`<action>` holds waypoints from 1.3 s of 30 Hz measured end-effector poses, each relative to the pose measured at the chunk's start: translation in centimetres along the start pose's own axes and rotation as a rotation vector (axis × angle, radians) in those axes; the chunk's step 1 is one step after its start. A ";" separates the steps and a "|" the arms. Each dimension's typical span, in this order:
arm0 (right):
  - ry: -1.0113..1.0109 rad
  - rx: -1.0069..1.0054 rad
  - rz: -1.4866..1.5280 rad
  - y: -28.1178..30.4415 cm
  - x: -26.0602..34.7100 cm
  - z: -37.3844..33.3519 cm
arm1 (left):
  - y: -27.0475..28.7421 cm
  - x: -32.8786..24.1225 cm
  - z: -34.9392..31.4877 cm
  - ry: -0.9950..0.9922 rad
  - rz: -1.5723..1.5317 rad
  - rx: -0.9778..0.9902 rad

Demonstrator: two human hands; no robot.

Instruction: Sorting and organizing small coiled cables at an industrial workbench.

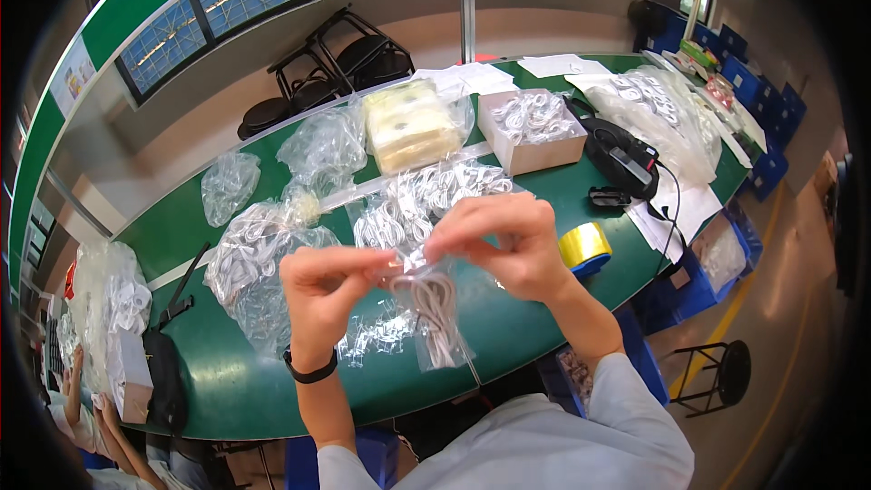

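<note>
Left hand [322, 290] and right hand [513, 240]: close together, each pinching the top of a clear bag [448, 356]. Coiled cable [434, 301] inside the bag, over the green surface [513, 336]. Step appears to be working the bag's mouth; next move likely calls for steady fingertip control there. Beyond bag: cable heap [395, 209]. Right of bag: yellow tape roll [583, 245]. Fingers hide the mouth; sealed or unsealed, can't tell.
</note>
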State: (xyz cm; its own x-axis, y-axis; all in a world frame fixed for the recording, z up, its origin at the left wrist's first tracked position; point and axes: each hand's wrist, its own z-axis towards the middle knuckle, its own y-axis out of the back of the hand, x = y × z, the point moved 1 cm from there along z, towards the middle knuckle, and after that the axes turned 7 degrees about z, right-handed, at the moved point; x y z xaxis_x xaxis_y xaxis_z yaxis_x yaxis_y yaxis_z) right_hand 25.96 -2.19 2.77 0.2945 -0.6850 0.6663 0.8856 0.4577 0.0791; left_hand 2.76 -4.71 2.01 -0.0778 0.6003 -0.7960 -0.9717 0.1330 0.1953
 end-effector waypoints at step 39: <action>-0.048 -0.399 -1.312 18.0 -9.3 3.6 | -0.6 4.4 2.4 0.267 0.151 -0.270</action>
State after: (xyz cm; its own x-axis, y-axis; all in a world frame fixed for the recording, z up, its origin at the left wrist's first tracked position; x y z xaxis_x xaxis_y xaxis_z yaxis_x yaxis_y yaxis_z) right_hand 37.84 14.44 0.66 -0.8372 -0.4610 0.2943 0.5469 -0.7035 0.4539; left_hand 3.54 -0.29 -0.28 -0.2452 0.3663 -0.8976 -0.9657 -0.1743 0.1926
